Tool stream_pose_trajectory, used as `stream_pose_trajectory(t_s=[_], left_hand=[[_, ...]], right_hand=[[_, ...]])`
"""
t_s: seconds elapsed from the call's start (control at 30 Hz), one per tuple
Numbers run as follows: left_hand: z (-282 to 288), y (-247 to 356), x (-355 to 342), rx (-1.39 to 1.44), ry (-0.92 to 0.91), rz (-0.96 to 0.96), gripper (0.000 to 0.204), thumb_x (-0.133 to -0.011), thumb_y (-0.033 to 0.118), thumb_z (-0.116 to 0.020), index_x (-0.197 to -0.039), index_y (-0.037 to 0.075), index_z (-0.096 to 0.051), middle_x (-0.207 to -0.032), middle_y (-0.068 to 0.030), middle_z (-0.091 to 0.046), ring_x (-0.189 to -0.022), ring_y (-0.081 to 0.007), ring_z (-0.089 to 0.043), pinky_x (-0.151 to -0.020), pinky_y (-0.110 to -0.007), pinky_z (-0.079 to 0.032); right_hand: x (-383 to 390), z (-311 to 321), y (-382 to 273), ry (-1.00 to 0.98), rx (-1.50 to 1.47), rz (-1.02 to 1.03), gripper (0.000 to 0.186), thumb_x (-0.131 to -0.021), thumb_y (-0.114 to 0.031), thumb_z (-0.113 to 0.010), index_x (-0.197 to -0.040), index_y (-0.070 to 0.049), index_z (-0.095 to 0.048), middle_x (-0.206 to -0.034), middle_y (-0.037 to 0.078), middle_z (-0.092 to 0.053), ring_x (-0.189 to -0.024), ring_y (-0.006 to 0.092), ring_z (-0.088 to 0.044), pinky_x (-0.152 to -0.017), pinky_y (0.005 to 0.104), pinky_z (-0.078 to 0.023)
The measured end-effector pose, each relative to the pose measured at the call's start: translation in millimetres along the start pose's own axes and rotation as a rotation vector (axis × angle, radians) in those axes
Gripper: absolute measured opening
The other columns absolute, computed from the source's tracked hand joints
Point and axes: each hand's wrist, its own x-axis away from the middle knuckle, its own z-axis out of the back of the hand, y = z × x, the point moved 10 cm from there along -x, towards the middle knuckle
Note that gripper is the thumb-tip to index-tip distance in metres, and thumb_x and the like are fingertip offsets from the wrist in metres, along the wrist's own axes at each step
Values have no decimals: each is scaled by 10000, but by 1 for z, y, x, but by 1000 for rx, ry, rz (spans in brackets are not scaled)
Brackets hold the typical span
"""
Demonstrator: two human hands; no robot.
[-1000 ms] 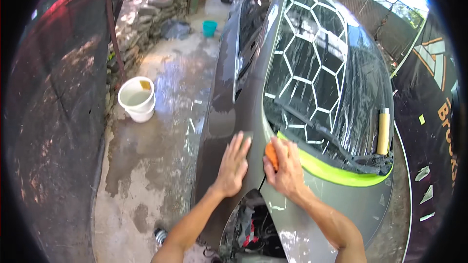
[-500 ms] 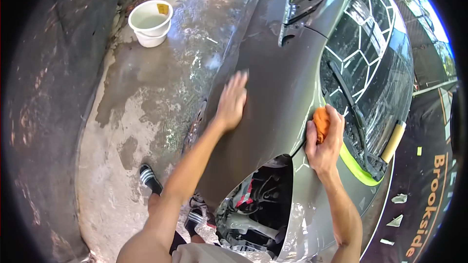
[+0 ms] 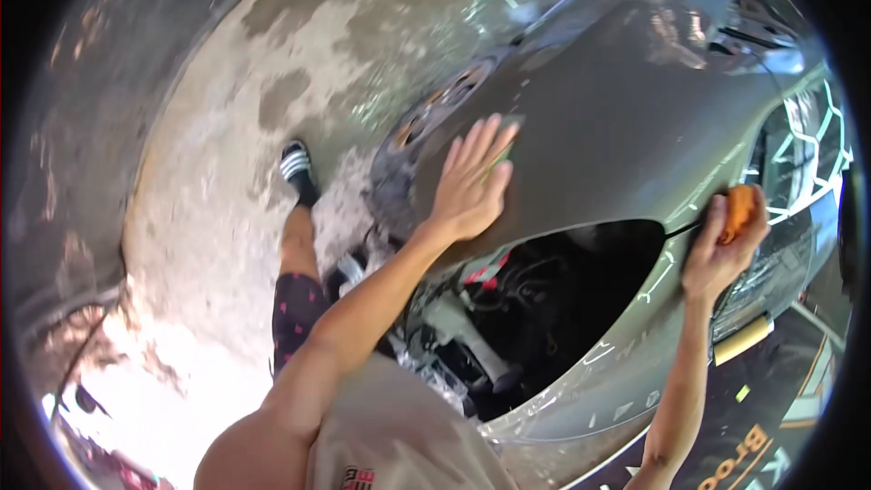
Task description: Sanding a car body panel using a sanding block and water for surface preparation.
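Note:
My left hand point(image 3: 472, 180) lies flat on the dull grey car panel point(image 3: 590, 127), fingers stretched out. A thin greenish sheet point(image 3: 513, 127) shows at the fingertips, pressed between hand and panel; its kind is unclear. My right hand point(image 3: 723, 249), at the windshield side of the car, is closed round a squeezed orange sponge point(image 3: 741, 214). Between my arms gapes the dark wheel opening point(image 3: 581, 299), with grey metal parts and a red piece inside.
A wheel point(image 3: 445, 104) lies along the panel's left edge. Wet concrete floor point(image 3: 218, 127) spreads to the left, where my foot in a striped slide point(image 3: 295, 161) stands. A tan roller-shaped piece point(image 3: 742, 340) sits near my right forearm, above a dark printed banner point(image 3: 771, 399).
The view has swung and moved back toward the wheel opening. My left hand has slid nearer that opening along the panel. The white bucket has left the view; the orange sponge stays in my right hand.

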Motion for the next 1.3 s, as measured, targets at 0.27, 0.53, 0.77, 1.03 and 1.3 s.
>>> stream_pose_trajectory(t_s=[0.27,0.53,0.77,1.03,1.3], left_hand=[[1,-41,80,-65,60,297,576,-1043,302,-298,-1586,130,-214,-1650,-152,-147,-1527,-338,-121,-1224,-487,-91],[-11,-43,106,38,129,372,560,-1048,318,-295,-1573,128,-242,-1639,-165,-163,-1509,-360,-151,-1225,-476,-118],[-14,-56,110,38,95,396,577,-1046,326,-302,-1585,139,-210,-1648,-152,-140,-1522,-339,-117,-1230,-464,-94],[-11,-46,126,52,64,271,573,-1054,317,-311,-1578,106,-214,-1640,-184,-148,-1518,-358,-124,-1228,-476,-96],[-4,-12,174,163,-148,39,584,-1061,358,-258,-1596,137,-184,-1661,-125,-123,-1534,-324,-85,-1223,-494,-51]], right_hand=[[6,-4,8,-22,-85,-15,506,-988,-270,-647,-1390,-23,-464,-1295,144,-565,-1141,226,-573,-992,332,-454],[7,-3,23,-30,3,34,508,-995,-265,-634,-1404,-24,-452,-1324,156,-550,-1178,249,-561,-1022,344,-439],[11,-2,26,-25,-11,33,511,-995,-293,-630,-1404,-43,-454,-1310,150,-566,-1151,253,-580,-996,359,-450],[10,-2,25,-47,3,13,517,-990,-303,-636,-1397,-43,-454,-1297,160,-564,-1150,261,-580,-989,354,-457],[8,-2,23,-16,-12,14,530,-976,-322,-652,-1377,-30,-466,-1258,160,-575,-1109,256,-597,-977,351,-464]])
